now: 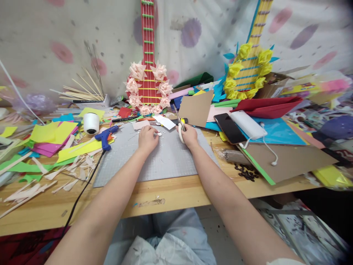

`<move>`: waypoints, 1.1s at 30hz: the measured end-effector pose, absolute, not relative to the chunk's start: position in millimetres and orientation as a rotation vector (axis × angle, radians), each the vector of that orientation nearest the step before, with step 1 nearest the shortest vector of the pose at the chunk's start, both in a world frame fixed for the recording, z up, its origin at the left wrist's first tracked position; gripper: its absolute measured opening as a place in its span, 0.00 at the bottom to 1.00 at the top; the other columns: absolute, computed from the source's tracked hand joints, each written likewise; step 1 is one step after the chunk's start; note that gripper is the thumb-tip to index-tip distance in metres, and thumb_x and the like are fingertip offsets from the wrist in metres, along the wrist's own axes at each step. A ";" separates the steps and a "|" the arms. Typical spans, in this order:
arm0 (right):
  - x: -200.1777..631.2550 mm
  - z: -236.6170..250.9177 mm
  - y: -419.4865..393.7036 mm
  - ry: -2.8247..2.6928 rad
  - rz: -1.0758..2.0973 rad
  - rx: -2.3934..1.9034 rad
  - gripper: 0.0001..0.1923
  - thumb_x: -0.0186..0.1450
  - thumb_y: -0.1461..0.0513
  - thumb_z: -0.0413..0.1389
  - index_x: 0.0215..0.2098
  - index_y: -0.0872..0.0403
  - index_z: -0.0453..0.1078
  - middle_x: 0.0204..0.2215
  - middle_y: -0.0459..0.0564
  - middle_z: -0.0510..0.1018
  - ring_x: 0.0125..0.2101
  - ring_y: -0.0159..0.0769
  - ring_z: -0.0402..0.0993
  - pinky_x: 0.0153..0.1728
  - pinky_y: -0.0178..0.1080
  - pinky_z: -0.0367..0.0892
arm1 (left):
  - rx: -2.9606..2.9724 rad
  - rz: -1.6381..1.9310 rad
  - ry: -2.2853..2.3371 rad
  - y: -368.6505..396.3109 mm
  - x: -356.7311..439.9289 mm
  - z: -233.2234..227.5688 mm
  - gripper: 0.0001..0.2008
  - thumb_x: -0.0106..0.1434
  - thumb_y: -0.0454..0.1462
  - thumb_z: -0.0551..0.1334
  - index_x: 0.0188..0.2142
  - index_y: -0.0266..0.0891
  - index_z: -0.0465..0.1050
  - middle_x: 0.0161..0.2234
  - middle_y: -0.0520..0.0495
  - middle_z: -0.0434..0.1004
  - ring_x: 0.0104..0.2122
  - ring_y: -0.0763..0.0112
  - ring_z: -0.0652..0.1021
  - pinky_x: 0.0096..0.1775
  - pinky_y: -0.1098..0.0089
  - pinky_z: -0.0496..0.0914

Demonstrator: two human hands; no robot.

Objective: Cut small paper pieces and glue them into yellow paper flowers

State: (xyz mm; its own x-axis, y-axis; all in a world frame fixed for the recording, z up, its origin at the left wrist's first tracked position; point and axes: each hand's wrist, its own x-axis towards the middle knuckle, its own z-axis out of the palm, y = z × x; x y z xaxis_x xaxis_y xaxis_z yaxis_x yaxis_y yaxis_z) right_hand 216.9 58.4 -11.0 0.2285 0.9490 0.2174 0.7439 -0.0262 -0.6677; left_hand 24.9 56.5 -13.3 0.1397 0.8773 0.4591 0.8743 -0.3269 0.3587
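Observation:
My right hand (190,136) is wrapped round the white handles of a pair of scissors (181,131), whose blades point up and away over the grey cutting mat (171,165). Fingers curled, my left hand (148,139) rests low on the mat beside small white scraps (160,133); what its fingertips pinch, if anything, is too small to tell. Just beyond the hands lies a white piece of paper (164,122), with a pale pink piece (140,125) to its left. A brown cardboard sheet (196,108) leans behind my right hand.
A blue glue gun (106,137) with a black cord sits left of the mat, near a white round container (91,123). Paper guitars, one red (149,86) and one yellow (245,71), stand at the back. To the right lie a phone (229,127) and white power bank (248,124).

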 end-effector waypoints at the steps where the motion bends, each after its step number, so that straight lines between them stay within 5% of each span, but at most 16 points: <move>1: 216.8 -10.6 58.1 -1.573 0.372 -1.826 0.19 0.58 0.47 0.48 0.34 0.51 0.71 0.29 0.48 0.76 0.29 0.34 0.67 0.27 0.33 0.55 | 2.343 0.981 1.827 55.3 20.5 -12.3 0.08 0.52 0.33 0.58 0.32 0.40 0.74 0.37 0.44 0.71 0.42 0.60 0.68 0.44 0.62 0.62; 13: 184.5 -0.8 40.4 -2.053 0.110 -1.817 0.17 0.60 0.49 0.47 0.31 0.53 0.70 0.29 0.49 0.76 0.27 0.33 0.67 0.25 0.34 0.48 | 2.022 0.884 2.220 58.2 -45.9 10.1 0.07 0.55 0.40 0.58 0.28 0.39 0.70 0.34 0.44 0.72 0.39 0.61 0.71 0.42 0.63 0.63; 21: 185.9 -5.6 40.4 -2.064 0.096 -1.787 0.17 0.60 0.49 0.47 0.29 0.53 0.68 0.27 0.49 0.75 0.27 0.34 0.67 0.25 0.35 0.48 | 2.107 0.715 2.237 75.1 -28.6 -5.3 0.03 0.52 0.37 0.60 0.25 0.39 0.71 0.30 0.40 0.72 0.36 0.55 0.72 0.37 0.59 0.63; 26: 181.6 -2.1 38.5 -2.102 0.117 -1.587 0.18 0.58 0.47 0.49 0.30 0.54 0.64 0.29 0.50 0.73 0.31 0.36 0.66 0.27 0.35 0.52 | 2.081 0.946 2.135 64.0 -25.7 -1.7 0.04 0.53 0.35 0.59 0.23 0.39 0.68 0.29 0.41 0.72 0.35 0.57 0.71 0.38 0.59 0.62; 33: 168.1 -4.5 34.3 -2.228 0.110 -1.357 0.22 0.56 0.46 0.51 0.35 0.56 0.62 0.38 0.54 0.71 0.38 0.41 0.63 0.37 0.38 0.57 | 1.582 1.384 1.496 29.5 -17.2 3.6 0.07 0.54 0.39 0.58 0.31 0.39 0.68 0.27 0.50 0.71 0.27 0.71 0.71 0.33 0.69 0.64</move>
State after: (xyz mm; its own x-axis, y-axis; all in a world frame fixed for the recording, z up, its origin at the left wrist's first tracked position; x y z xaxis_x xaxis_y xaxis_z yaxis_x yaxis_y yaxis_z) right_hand 168.1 34.3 -4.5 -0.3595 0.8474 0.3907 0.8047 0.4935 -0.3300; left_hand -17.2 29.5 3.6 -0.1522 0.9423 0.2982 0.3710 -0.2252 0.9009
